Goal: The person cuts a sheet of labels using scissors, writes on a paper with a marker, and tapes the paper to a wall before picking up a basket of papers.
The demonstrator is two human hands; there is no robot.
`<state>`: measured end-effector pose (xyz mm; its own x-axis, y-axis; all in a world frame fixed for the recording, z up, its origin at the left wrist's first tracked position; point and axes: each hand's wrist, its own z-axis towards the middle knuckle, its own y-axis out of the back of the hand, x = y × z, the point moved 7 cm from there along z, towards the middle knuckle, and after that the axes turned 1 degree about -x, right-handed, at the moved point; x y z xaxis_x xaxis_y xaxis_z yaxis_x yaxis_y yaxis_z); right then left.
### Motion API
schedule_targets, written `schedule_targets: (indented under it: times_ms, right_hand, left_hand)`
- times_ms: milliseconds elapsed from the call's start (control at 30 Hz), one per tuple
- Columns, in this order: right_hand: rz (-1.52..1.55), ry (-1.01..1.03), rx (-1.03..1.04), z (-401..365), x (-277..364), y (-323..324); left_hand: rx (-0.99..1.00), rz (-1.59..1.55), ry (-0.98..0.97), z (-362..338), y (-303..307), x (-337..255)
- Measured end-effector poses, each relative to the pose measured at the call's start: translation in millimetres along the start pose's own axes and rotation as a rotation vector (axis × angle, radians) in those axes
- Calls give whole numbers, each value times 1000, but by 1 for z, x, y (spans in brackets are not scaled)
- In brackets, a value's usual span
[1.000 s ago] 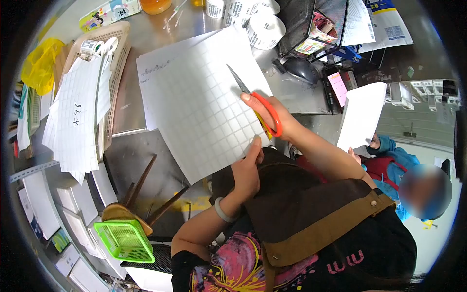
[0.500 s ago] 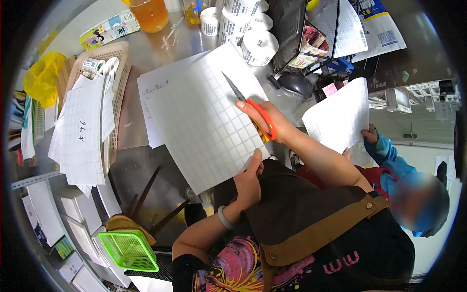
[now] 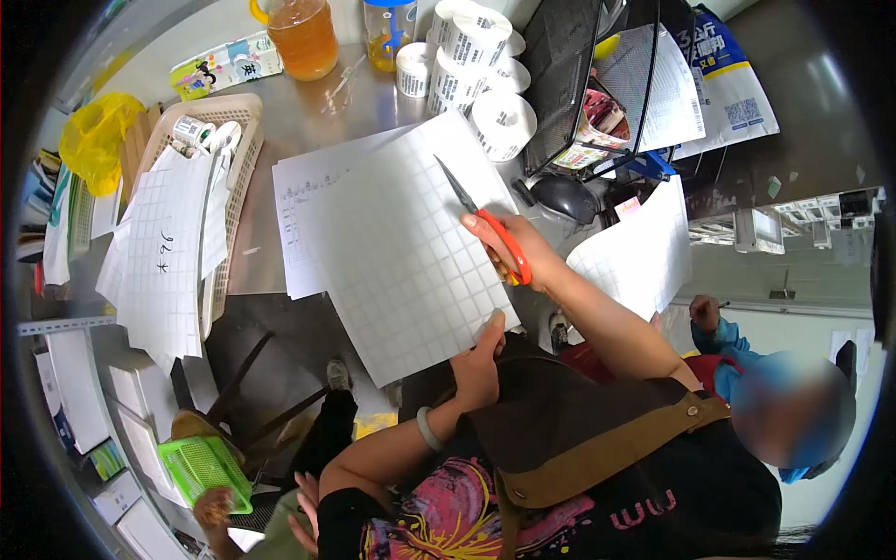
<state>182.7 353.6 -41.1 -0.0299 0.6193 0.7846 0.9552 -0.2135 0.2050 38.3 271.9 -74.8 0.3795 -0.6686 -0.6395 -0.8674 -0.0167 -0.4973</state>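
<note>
My left hand [image 3: 480, 362] pinches the lower right edge of a white sheet of grid-marked labels [image 3: 411, 271], thumb on top. The sheet lies tilted, partly over the table and partly past its edge. In my right hand [image 3: 519, 252] is a pair of scissors [image 3: 509, 245] with red-orange handles, the fingers wrapped round them. Their blades look together and point up and left across the sheet. Beneath its left side shows a paper with handwriting [image 3: 297, 224].
A beige basket [image 3: 245, 140] holds cut sheets and rolls. Label rolls [image 3: 504, 124], a jug of amber liquid [image 3: 303, 39], a mouse [image 3: 566, 199] and a black mesh rack [image 3: 560, 84] stand behind. A co-worker's hand [image 3: 706, 313] is at right; another person's hand [image 3: 215, 509] is near the green basket [image 3: 201, 471].
The view has shifted slightly. Another person's hands have come in at lower left. The co-worker's hand at right is now apart from the sheet there. My grips stay the same.
</note>
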Motion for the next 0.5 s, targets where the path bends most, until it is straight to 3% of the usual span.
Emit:
schedule_targets:
  times_ms: [500]
  right_hand:
    - [31,61,38,17,9,-10]
  left_hand:
    - [-55,-41,-13,-9,4,3]
